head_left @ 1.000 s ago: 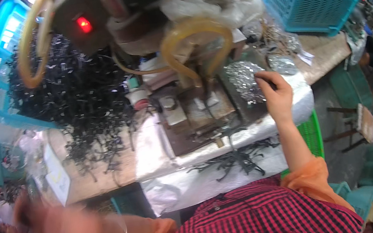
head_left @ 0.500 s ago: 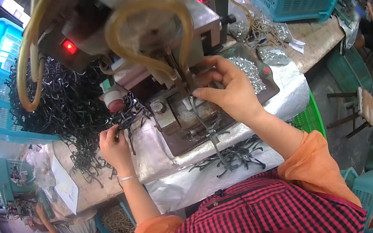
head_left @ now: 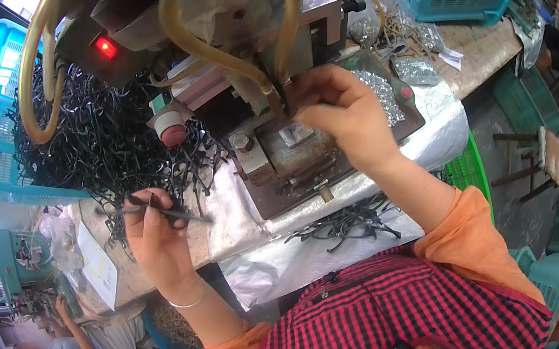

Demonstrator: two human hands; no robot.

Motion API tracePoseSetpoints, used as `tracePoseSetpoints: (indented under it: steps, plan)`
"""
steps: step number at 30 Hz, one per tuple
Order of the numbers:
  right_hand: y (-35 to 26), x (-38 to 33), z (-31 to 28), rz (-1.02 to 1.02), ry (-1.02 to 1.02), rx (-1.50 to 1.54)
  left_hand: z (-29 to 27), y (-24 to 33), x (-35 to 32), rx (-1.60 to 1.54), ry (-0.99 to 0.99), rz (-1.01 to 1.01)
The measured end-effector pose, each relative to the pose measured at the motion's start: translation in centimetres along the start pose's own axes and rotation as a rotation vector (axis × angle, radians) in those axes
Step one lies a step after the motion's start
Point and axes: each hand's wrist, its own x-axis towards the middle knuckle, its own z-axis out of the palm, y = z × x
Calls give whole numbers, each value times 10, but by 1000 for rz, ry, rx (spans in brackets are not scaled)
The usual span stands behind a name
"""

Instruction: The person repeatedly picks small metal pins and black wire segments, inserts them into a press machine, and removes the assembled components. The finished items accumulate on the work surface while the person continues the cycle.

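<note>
Fingers of the left hand point(head_left: 155, 240) pinch a thin black clip point(head_left: 168, 209); the right hand point(head_left: 343, 114) seemingly pinches something small under the machine point(head_left: 264, 68).

The left hand point(head_left: 153, 238) is raised with its back toward the camera, fingers curled closed in a pinch, a thin bangle at the wrist. The right hand point(head_left: 343, 116) reaches farther forward, arm stretched out, thumb and fingertips drawn together. Both forearms emerge from orange sleeves.
</note>
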Motion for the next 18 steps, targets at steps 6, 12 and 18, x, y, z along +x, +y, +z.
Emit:
tracePoseSetpoints:
  steps: [6, 12, 18]
  plan:
    - [7, 11, -57, 128, 187, 44, 97, 4, 11, 390, -94, 538]
    - [15, -7, -8, -408, 39, -510, 122, -17, 29, 493, 50, 739]
    - [5, -6, -5, -15, 71, -301, 118, -16, 35, 513, 66, 692]
